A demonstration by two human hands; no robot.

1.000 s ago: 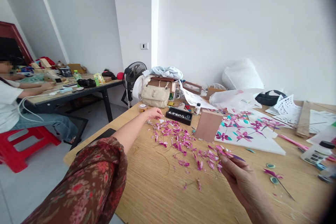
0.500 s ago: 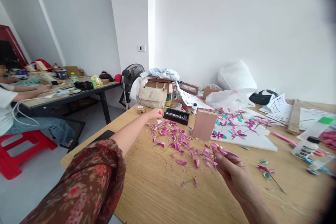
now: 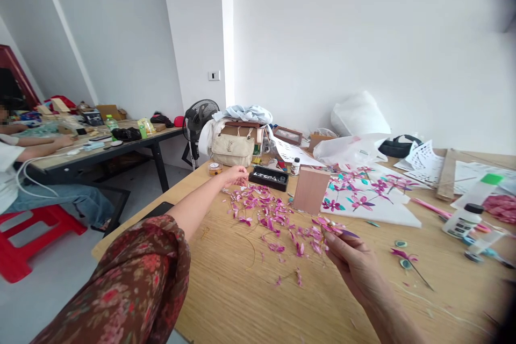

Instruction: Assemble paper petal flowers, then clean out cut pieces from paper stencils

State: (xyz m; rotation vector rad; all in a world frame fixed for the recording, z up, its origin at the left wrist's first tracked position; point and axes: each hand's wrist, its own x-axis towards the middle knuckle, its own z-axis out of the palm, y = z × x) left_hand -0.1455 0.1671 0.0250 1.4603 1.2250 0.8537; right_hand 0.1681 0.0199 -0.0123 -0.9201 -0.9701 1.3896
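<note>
Magenta petals (image 3: 268,212) lie scattered over the wooden table (image 3: 226,290). My right hand (image 3: 352,258) pinches a magenta and purple flower (image 3: 332,226) at their right edge. My left hand (image 3: 235,176) reaches to the far left end of the petals, beside a black tray (image 3: 268,178) with small white pieces. Its fingers are closed together, and whatever they hold is too small to make out. A wooden block (image 3: 311,190) stands upright behind the petals. Finished-looking flowers with teal leaves (image 3: 360,193) lie on a white sheet to its right.
A round jar (image 3: 215,169) and a beige bag (image 3: 233,149) are at the back left. Bottles (image 3: 463,220) stand at the right, near a single stemmed flower (image 3: 405,255). A person (image 3: 24,161) sits at another table on the left.
The view has shifted slightly. My left hand has turned a little, and its fingers now show more clearly over the petals' far edge. My right hand keeps its hold on the flower.
</note>
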